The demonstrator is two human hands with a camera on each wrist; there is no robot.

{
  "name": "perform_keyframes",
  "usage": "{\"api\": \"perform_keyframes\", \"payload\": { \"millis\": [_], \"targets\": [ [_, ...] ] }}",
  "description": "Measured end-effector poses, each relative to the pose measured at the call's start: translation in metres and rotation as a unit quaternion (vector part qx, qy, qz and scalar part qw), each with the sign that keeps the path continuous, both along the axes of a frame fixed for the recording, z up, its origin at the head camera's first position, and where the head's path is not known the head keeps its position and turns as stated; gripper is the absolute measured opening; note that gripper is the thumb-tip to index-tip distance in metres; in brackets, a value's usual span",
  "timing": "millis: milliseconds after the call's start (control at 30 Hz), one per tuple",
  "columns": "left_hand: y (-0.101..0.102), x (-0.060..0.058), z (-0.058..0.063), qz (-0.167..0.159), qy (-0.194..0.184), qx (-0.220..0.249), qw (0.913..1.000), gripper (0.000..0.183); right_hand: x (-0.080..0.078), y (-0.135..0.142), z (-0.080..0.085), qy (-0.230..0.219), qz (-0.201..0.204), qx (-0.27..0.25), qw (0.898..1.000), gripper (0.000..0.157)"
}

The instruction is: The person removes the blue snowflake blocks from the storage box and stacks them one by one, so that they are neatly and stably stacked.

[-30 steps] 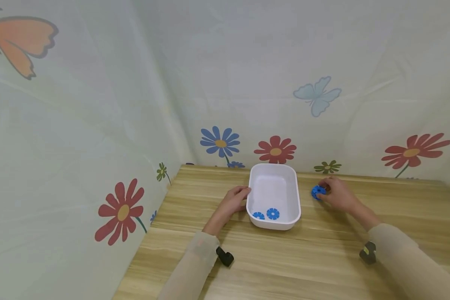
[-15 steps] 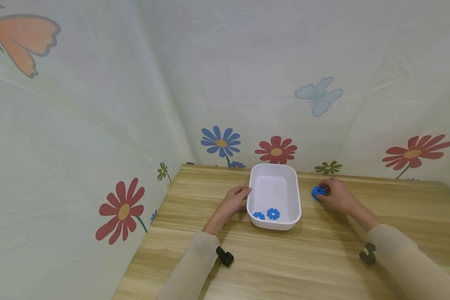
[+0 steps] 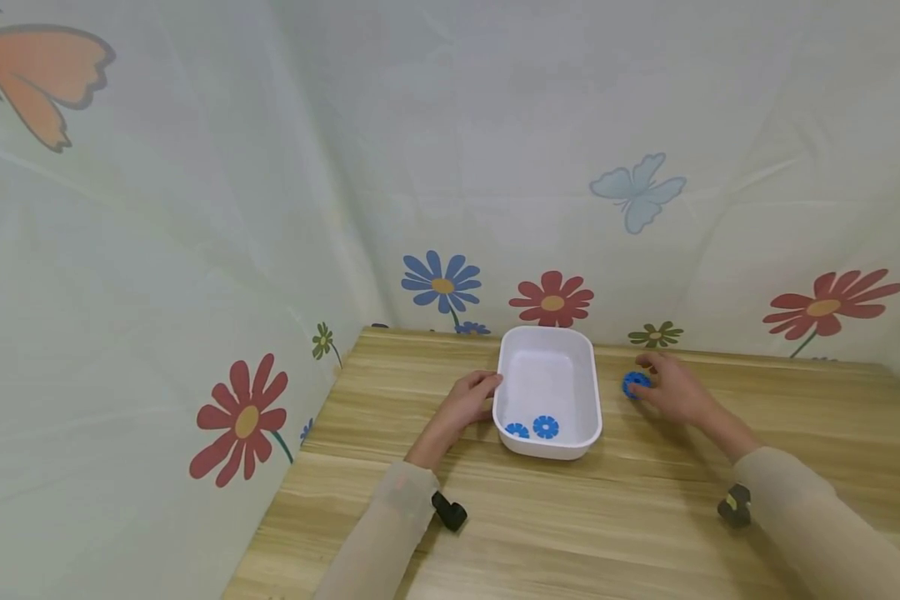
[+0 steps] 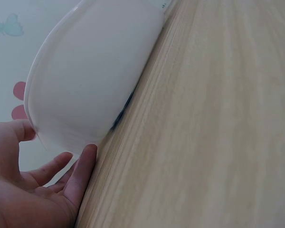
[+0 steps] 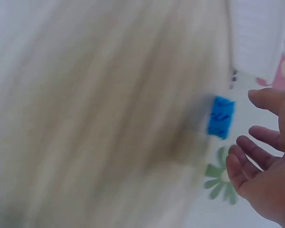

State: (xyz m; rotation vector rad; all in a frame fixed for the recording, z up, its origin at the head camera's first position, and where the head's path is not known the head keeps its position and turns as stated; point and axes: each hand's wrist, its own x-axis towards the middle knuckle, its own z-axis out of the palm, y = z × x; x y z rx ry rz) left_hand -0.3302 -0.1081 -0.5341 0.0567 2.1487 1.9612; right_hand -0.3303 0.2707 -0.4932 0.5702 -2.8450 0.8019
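A white plastic tray [image 3: 547, 375] stands on the wooden table. My left hand [image 3: 465, 404] holds its left side; in the left wrist view one digit meets the rim and other fingers [image 4: 85, 164] touch low on the wall. Two flat blue notched discs [image 3: 546, 427] lie inside at the near end. To the tray's right, a short stack of blue notched discs [image 5: 221, 117] rests on the table. My right hand [image 3: 675, 390] is beside that stack; in the right wrist view its thumb and fingers [image 5: 256, 153] are spread and apart from it.
The wooden table top [image 3: 570, 525] runs back to a pale curtain [image 3: 495, 167] printed with flowers and butterflies. A black camera mount sits on each wrist, by the beige sleeves.
My right hand has loosened from the stack of blue discs: its fingers have lifted and spread, and the stack stays in place. The left hand and tray have stayed put.
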Motion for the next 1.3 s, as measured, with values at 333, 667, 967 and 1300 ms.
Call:
{"api": "perform_keyframes", "payload": {
  "millis": [333,667,967,1300],
  "targets": [
    [0.0,-0.002,-0.003,-0.006,0.007,0.0,1.0,0.056,0.019,-0.058,0.042,0.02,0.043,0.002,0.999,0.046],
    [-0.003,0.0,-0.002,-0.015,0.013,-0.004,0.9998,0.059,0.026,-0.131,0.027,-0.036,0.144,0.019,0.989,0.042],
    [-0.001,-0.002,-0.005,-0.018,0.016,0.003,0.9997,0.055,0.018,-0.156,0.007,-0.078,0.231,0.05,0.969,0.04],
    [-0.002,-0.003,-0.006,-0.013,0.019,-0.005,0.9997,0.055,0.011,-0.16,-0.006,-0.086,0.245,0.055,0.964,0.035]
  ]
}}
